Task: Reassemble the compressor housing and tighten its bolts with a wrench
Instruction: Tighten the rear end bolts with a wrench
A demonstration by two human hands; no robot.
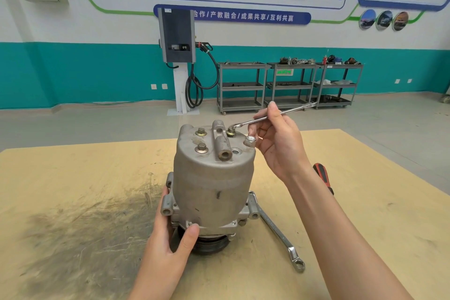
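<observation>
On the wooden desk (73, 178), your left hand (168, 234) grasps the compressor housing (214, 178) base. Your right hand (275, 139) pinches the wrench (267, 117), its ring on the far-right bolt (231, 132), handle pointing away to the right.

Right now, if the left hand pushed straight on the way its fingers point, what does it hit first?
The left hand already grips the compressor at its base flange, so it would meet the housing at once; nothing lies between them.
</observation>
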